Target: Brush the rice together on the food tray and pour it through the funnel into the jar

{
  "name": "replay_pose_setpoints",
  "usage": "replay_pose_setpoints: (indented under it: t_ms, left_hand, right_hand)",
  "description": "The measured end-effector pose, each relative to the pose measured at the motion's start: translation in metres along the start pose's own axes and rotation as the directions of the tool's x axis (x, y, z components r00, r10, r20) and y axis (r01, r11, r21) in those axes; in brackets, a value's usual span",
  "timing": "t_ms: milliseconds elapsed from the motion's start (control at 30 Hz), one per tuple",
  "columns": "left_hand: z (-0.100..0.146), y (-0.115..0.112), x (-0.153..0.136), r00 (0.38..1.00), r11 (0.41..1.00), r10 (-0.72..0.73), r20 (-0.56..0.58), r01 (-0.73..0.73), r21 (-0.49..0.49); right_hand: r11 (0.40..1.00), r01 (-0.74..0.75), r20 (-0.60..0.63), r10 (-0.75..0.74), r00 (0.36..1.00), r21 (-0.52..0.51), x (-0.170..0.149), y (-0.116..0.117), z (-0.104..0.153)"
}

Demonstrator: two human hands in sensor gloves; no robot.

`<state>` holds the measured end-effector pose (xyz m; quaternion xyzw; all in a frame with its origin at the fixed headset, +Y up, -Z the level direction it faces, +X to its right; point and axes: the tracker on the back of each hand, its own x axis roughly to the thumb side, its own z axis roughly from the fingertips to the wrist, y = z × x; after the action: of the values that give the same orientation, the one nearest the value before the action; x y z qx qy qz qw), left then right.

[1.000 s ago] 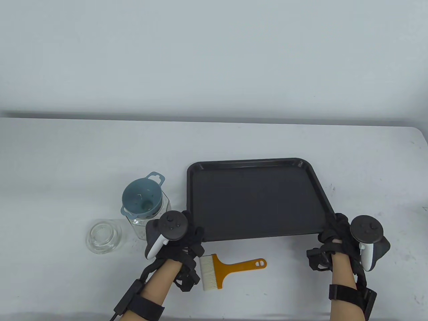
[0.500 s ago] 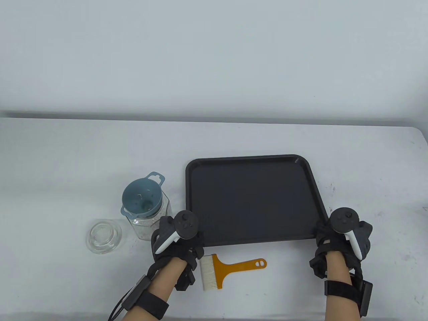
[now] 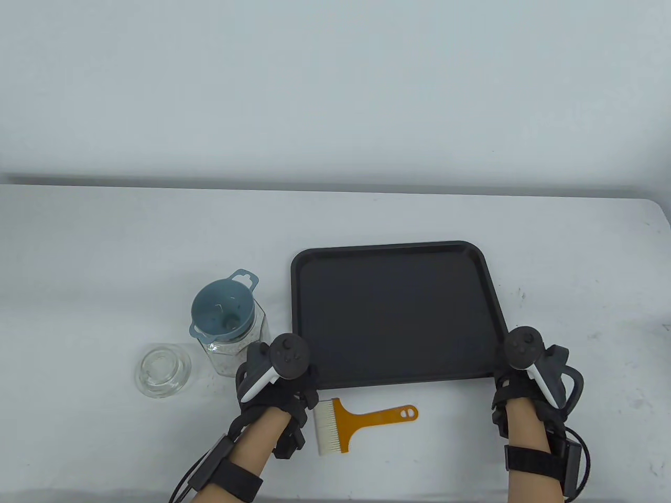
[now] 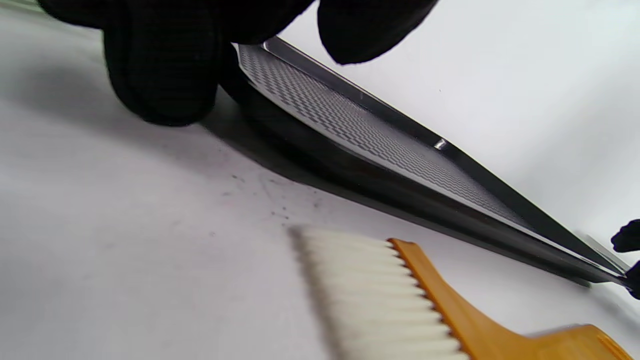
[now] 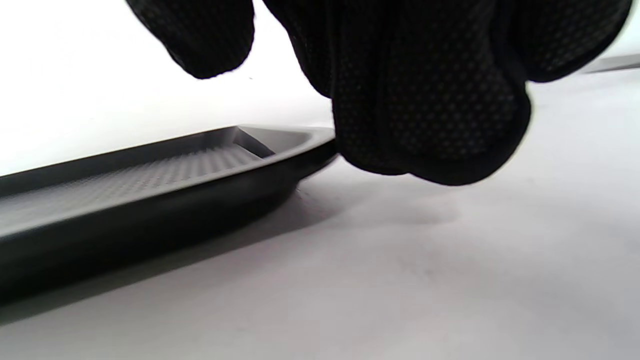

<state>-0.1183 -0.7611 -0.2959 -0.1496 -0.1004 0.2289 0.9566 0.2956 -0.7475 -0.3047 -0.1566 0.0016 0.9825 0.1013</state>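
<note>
The black food tray [image 3: 398, 314] lies flat on the white table, and I see no rice on it. My left hand [image 3: 306, 377] is at its near-left corner. In the left wrist view the fingers [image 4: 160, 75] rest on the table against that corner of the tray [image 4: 380, 140], thumb lifted clear. My right hand [image 3: 506, 380] is at the near-right corner. There the fingers [image 5: 425, 110] sit beside the tray [image 5: 150, 175] rim, thumb raised off it. A blue funnel [image 3: 223, 312] sits in the glass jar [image 3: 236, 356], left of the tray, with white grains in the jar.
An orange-handled brush [image 3: 361, 422] with white bristles lies between my hands, just in front of the tray; it also shows in the left wrist view as the brush [image 4: 400, 300]. A glass lid [image 3: 162, 369] rests left of the jar.
The tray has shifted a little leftward and settled flat on the table. My right hand has moved left with its corner; my left hand has stayed near the near-left corner.
</note>
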Motion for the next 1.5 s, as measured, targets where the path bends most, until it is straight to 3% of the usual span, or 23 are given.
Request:
replay_pose_setpoints:
  t_ms: [267,500,633,767,933,1067,1267,1500]
  left_hand:
    - [0.017,0.009,0.01,0.996,0.997,0.002,0.09,-0.009,0.082]
    - [0.047,0.03,0.03,0.957,0.955,0.008,0.29,-0.093,0.281]
    - [0.069,0.05,0.039,0.903,0.866,-0.08,0.422,-0.147,0.479]
    - [0.088,0.069,0.041,0.868,0.757,-0.207,0.451,-0.15,0.636]
    - [0.097,0.091,0.024,0.888,0.635,-0.351,0.298,-0.008,0.772]
    - [0.088,0.099,-0.003,0.877,0.585,-0.466,0.117,0.207,0.784]
    - [0.076,0.101,-0.028,0.896,0.63,-0.443,0.002,0.31,0.713]
    - [0.072,0.1,-0.034,0.913,0.668,-0.408,0.01,0.291,0.685]
  right_hand:
    - [0.999,0.022,0.118,-0.019,0.993,-0.027,0.023,-0.012,0.015]
    - [0.999,0.021,0.231,-0.01,0.973,-0.043,0.047,-0.021,0.03]
    - [0.998,0.019,0.278,-0.003,0.961,-0.054,0.058,-0.024,0.036]
    - [0.998,0.013,0.3,0.006,0.954,-0.061,0.063,-0.024,0.039]
    - [0.999,0.008,0.309,0.008,0.951,-0.05,0.066,-0.022,0.04]
    - [0.999,0.003,0.31,0.009,0.951,-0.039,0.067,-0.022,0.041]
    - [1.0,0.001,0.307,0.007,0.952,-0.025,0.067,-0.022,0.041]
    - [1.0,0.002,0.31,0.002,0.951,-0.012,0.067,-0.021,0.041]
